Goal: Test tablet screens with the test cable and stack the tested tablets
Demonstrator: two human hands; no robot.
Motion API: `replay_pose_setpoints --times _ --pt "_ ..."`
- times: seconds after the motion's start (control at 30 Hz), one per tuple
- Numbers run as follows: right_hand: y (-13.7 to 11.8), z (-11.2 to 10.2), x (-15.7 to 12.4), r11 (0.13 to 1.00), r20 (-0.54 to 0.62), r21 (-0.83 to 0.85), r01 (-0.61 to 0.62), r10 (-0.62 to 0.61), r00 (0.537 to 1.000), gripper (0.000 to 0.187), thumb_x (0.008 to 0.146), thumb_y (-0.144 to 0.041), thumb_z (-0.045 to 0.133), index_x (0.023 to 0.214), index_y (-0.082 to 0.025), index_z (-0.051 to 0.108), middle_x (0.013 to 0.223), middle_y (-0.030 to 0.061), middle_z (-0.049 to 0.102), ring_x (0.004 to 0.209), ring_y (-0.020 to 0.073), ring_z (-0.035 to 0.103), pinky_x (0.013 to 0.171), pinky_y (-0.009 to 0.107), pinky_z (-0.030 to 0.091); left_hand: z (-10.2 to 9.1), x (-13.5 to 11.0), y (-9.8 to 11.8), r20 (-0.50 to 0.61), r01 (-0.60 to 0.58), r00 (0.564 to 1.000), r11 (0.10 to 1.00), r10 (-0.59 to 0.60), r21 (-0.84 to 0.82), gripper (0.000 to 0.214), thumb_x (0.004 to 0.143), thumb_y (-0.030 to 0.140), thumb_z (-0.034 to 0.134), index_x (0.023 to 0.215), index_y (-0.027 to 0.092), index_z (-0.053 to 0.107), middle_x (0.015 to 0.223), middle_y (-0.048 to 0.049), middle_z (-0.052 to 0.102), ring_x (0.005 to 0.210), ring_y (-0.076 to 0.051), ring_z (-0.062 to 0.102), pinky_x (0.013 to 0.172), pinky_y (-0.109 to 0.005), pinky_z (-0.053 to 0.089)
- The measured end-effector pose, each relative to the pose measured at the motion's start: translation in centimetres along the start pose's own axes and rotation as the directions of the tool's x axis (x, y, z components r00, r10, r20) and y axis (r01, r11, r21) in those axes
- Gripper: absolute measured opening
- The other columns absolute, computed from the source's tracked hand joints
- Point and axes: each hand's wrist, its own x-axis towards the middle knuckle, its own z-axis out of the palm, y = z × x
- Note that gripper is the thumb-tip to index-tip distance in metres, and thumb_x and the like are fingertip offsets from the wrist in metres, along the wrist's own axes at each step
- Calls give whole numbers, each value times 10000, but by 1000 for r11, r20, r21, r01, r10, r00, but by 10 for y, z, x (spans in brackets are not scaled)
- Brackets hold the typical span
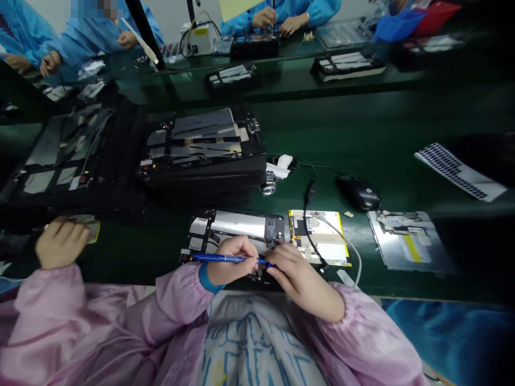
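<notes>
My left hand (233, 260), with a blue band at the wrist, pinches a slim blue pen (219, 258) that lies almost level and points right. Under both hands is an opened tablet (239, 224), with a silver battery and black frame showing. My right hand (300, 279) is closed, its fingers bent over the tablet's lower right part close to the pen's tip; what they hold, if anything, is hidden. Just right of the tablet lies a yellow-edged panel (330, 236) with a black cable (309, 214) and a white cable (354, 246) across it.
Stacks of opened tablets (201, 171) stand at the left. A mouse (358, 193), a metal plate with boards (410, 241) and a sticker sheet (458, 171) lie to the right. A co-worker's hand (62, 241) rests at far left. Other people sit across the bench.
</notes>
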Motion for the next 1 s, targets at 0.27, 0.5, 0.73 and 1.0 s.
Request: replay_pose_setpoints --times 0.27,0.5,0.73,1.0 --pt "-1 2 1 999 -43 12 -29 30 999 213 951 -260 412 916 -180 607 814 71 644 795 190 587 736 343 485 -3 1 -10 15 -122 993 990 121 71 233 789 314 618 685 181 456 660 -19 582 519 -93 538 500 -226 438" --pt "-16 7 4 978 154 205 -25 -8 988 382 979 -371 338 804 -172 613 731 48 631 689 143 587 659 269 480 -9 -6 5 241 -262 953 896 182 358 182 773 257 634 654 154 542 625 -39 632 557 -113 581 548 -222 447" --pt "12 11 -7 877 -305 -322 -357 260 916 554 896 -559 418 1211 -133 579 1276 214 535 1273 377 409 1008 625 330 -73 -44 22 -427 87 883 828 193 554 267 917 358 421 827 200 616 890 -75 713 832 -197 655 796 -335 513" --pt "26 42 -20 921 -250 -45 -387 364 897 584 936 -453 371 1445 -169 332 1560 140 196 1456 325 52 1123 641 142 -95 -79 -23 -589 348 808 789 21 506 234 801 410 557 907 223 466 723 14 569 638 -152 579 636 -280 485"
